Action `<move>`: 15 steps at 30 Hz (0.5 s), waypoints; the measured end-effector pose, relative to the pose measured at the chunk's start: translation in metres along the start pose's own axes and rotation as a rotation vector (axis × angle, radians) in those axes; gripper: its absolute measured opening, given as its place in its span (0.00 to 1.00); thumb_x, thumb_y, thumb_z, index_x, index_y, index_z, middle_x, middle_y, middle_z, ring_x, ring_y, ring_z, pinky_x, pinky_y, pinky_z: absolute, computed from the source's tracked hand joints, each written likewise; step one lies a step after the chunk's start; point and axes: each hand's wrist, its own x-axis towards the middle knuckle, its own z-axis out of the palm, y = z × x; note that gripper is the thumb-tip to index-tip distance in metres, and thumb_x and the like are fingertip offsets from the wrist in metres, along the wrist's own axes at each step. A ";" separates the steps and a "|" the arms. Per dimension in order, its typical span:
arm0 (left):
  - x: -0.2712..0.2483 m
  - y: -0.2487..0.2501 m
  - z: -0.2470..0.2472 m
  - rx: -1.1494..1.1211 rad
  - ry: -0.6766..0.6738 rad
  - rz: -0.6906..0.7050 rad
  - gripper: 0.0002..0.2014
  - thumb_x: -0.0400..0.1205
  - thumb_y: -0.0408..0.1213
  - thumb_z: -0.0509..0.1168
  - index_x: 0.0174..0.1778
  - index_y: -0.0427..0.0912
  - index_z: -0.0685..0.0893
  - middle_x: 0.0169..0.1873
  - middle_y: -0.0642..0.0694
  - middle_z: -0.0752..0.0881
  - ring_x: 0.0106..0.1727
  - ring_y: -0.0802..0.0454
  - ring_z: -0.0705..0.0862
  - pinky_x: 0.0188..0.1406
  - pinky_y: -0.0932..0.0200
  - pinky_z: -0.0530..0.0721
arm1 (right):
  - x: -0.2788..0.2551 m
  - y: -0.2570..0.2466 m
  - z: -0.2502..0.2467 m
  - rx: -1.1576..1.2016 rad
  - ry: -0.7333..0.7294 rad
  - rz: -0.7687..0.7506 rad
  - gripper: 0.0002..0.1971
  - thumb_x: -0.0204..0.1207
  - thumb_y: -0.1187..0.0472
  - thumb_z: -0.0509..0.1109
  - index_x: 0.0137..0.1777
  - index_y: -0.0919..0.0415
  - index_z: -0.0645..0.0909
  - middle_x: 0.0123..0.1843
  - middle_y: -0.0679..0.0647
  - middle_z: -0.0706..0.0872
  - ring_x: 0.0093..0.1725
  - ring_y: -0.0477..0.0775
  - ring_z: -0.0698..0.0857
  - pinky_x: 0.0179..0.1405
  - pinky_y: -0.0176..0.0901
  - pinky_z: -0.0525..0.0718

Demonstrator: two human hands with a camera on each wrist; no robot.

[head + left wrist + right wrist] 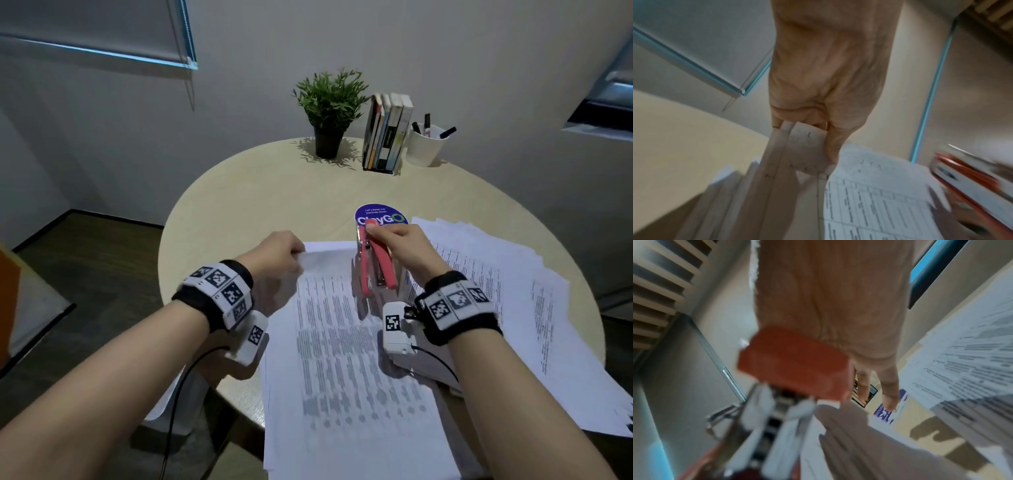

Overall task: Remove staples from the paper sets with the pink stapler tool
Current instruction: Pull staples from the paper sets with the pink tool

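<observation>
A printed paper set [346, 359] lies lengthwise in front of me on the round table [260, 192]. My left hand [277, 260] pinches its far left corner and lifts it; in the left wrist view the fingers [830, 146] hold folded sheet corners [805, 146]. My right hand [397, 246] grips the pink stapler tool [376, 263], which hangs swung open above the set's top edge. In the right wrist view the stapler's pink end [795, 363] and metal parts [772, 426] are blurred.
A fanned pile of loose printed sheets [513, 301] covers the table's right side. A blue round sticker [380, 214] lies behind the stapler. At the back stand a potted plant [329, 113], a row of books [387, 133] and a white pen cup [426, 144].
</observation>
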 end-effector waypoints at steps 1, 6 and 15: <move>0.002 0.000 -0.009 -0.027 0.044 -0.007 0.15 0.74 0.27 0.67 0.24 0.43 0.73 0.24 0.48 0.75 0.34 0.48 0.74 0.24 0.60 0.66 | -0.002 0.002 -0.008 0.049 -0.018 -0.009 0.19 0.77 0.50 0.73 0.38 0.68 0.90 0.34 0.57 0.90 0.36 0.49 0.85 0.44 0.38 0.81; 0.002 0.008 -0.066 -0.188 0.260 0.092 0.12 0.80 0.27 0.64 0.30 0.40 0.78 0.27 0.49 0.77 0.32 0.51 0.75 0.26 0.61 0.70 | -0.013 0.006 -0.021 0.100 -0.152 -0.020 0.15 0.78 0.55 0.73 0.43 0.69 0.91 0.39 0.61 0.91 0.39 0.53 0.88 0.49 0.45 0.84; 0.013 0.026 -0.104 -0.388 0.816 0.201 0.15 0.82 0.39 0.67 0.62 0.36 0.81 0.53 0.46 0.85 0.51 0.56 0.82 0.52 0.66 0.78 | -0.014 -0.041 -0.032 0.285 0.132 -0.139 0.20 0.80 0.51 0.70 0.33 0.67 0.85 0.27 0.54 0.85 0.26 0.52 0.84 0.34 0.42 0.84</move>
